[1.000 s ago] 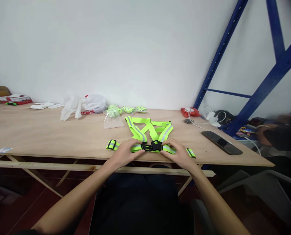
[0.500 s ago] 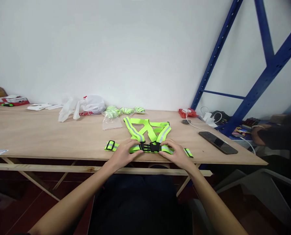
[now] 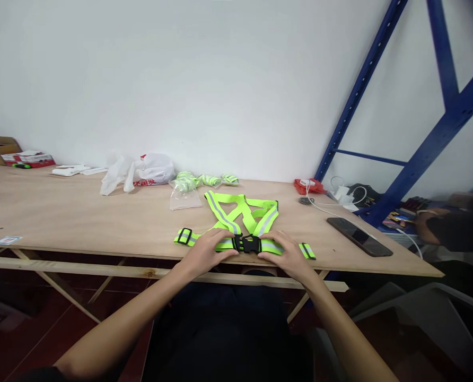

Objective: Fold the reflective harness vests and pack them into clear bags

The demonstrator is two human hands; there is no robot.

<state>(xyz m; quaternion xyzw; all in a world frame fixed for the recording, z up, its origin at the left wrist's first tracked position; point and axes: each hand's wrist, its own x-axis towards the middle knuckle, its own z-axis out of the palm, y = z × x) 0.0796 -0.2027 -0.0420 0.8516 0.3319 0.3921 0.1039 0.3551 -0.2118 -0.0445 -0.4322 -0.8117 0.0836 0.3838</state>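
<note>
A neon-yellow reflective vest (image 3: 223, 215) made of straps with grey stripes lies flat near the table's front edge. At its waist strap, the two halves of the black side-release buckle (image 3: 252, 244) sit pushed together. My left hand (image 3: 207, 252) pinches the buckle's left end, thumb below and fingers above. From the other side, my right hand (image 3: 286, 254) grips the right end in the same way. A black strap slider (image 3: 184, 236) shows left of my left hand, and another strap end (image 3: 307, 251) sticks out beyond my right hand.
Rolled yellow straps in clear bags (image 3: 186, 183) lie by the wall beside a white plastic bag (image 3: 155, 170). To the right are a phone (image 3: 359, 236), a white cable and a red bag (image 3: 310, 186). A blue metal frame (image 3: 413, 159) rises there, with a person's arm (image 3: 427, 225) behind it.
My hands have moved closer together, and the buckle's left half has slid into the right half, closing the gap. The view has shifted slightly.
</note>
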